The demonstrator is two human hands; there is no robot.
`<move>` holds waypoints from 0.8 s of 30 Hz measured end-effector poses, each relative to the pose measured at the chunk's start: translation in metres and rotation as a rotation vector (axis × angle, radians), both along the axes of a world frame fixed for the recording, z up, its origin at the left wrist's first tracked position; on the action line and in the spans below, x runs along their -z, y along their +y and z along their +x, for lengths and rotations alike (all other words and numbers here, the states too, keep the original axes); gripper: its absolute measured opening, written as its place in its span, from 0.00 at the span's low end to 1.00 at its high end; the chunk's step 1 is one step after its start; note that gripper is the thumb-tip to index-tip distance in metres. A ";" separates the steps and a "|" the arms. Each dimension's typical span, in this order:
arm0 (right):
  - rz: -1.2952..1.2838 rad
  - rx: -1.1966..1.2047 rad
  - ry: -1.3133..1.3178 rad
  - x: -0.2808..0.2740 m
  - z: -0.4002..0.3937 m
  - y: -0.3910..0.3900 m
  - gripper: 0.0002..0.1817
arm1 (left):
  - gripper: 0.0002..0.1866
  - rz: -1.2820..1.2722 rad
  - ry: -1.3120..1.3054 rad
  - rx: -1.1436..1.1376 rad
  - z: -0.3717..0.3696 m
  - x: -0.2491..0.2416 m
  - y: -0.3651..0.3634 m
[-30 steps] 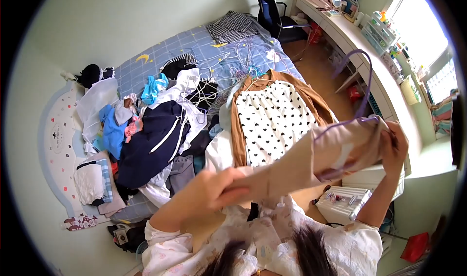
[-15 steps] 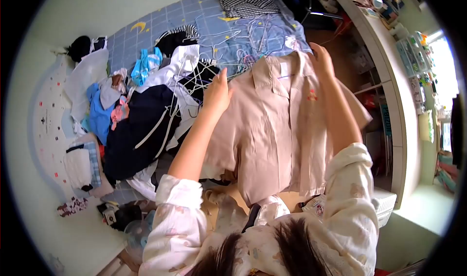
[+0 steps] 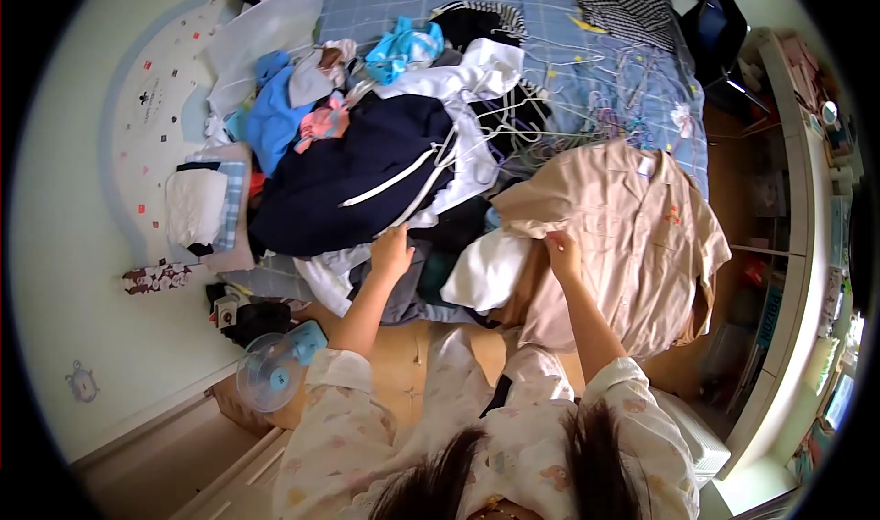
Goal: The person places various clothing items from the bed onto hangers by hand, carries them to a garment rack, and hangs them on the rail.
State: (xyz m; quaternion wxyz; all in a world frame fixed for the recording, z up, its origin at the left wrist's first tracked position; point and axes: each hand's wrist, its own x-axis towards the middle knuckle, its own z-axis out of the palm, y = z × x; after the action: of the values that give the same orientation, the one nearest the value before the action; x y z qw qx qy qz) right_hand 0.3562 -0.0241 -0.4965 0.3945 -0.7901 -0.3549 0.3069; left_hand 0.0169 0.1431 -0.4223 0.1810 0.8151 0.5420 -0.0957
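A beige short-sleeved shirt (image 3: 619, 236) with a small orange emblem lies spread out on the right, over the bed's front edge. My right hand (image 3: 562, 252) pinches its left-side sleeve hem. White cloth (image 3: 490, 272) lies beside that sleeve. My left hand (image 3: 391, 249) is at the lower edge of a dark navy garment (image 3: 353, 185), next to the end of its white drawstring (image 3: 417, 194). Its thumb stands apart from the fingers, and nothing is visibly held in it.
White hangers (image 3: 513, 121) lie tangled behind the shirt on the blue checked bed cover (image 3: 550, 25). Blue clothes (image 3: 273, 121) and a pink cloth (image 3: 323, 124) are heaped at left. A fan (image 3: 269, 373) stands at lower left, a chair (image 3: 720, 34) at upper right.
The view has turned left and down. The shirt has been lowered and laid flat. My right hand has moved from its collar area to the sleeve; my left hand has moved to the navy garment.
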 end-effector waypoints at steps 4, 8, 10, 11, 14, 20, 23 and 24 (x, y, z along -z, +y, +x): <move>-0.031 0.098 0.163 0.008 -0.070 -0.014 0.10 | 0.39 0.255 0.009 0.002 -0.077 0.005 0.049; -0.138 0.241 0.240 0.002 -0.131 -0.024 0.13 | 0.43 0.368 0.033 0.073 -0.102 0.009 0.115; -0.156 0.287 0.281 0.010 -0.159 -0.022 0.13 | 0.44 0.320 -0.056 0.134 -0.104 0.018 0.140; -0.184 0.311 0.320 0.002 -0.173 -0.015 0.13 | 0.36 0.300 -0.079 0.156 -0.102 0.019 0.149; -0.191 0.358 0.442 -0.002 -0.207 0.007 0.13 | 0.15 -0.001 -0.143 0.211 -0.092 0.027 0.162; -0.241 0.528 0.865 -0.023 -0.240 0.071 0.14 | 0.11 -0.589 -0.702 0.343 -0.102 -0.085 0.071; -0.126 0.574 0.976 0.011 -0.241 0.089 0.16 | 0.10 -0.995 -1.044 0.325 -0.145 -0.127 0.033; -0.111 0.592 1.134 0.013 -0.241 0.096 0.21 | 0.10 -1.126 -1.122 0.217 -0.162 -0.135 0.025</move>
State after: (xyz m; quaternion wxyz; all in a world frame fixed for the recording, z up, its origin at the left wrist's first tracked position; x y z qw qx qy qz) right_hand 0.1156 0.0722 -0.5097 0.5476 -0.5889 0.1582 0.5730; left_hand -0.1449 0.1681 -0.2869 0.8002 0.5761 0.1583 0.0520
